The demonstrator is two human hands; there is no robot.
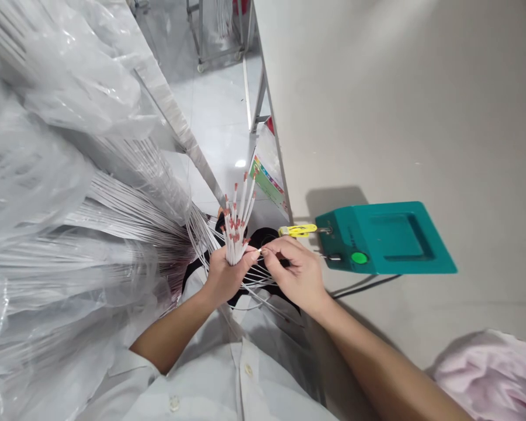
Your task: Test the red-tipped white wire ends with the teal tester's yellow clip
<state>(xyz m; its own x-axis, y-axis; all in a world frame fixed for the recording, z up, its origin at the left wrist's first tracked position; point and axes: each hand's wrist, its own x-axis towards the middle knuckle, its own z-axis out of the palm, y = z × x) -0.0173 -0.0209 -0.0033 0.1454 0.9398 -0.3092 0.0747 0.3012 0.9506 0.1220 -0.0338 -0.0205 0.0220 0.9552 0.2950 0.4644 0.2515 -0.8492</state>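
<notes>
My left hand (228, 273) is closed around a bundle of white wires (236, 234), whose reddish, copper-coloured ends point upward and spread slightly. At the thumb side of that hand, one small wire end sticks out to the right. My right hand (296, 272) pinches at this wire end with thumb and forefinger. Just beyond the right hand, on the table, stands a teal device (390, 237) with a green button (359, 258). A yellow clip (298, 230) is attached to its left side, and a second metal terminal (333, 257) sits below it, partly behind my right hand.
Many long white wires (118, 199) in clear plastic wrapping (30, 164) fill the left side. The pale table (403, 105) spans the right, with pink cloth (491, 374) at its near corner. A wheeled metal rack (219, 58) stands on the floor. A black cable (368, 285) trails from the device.
</notes>
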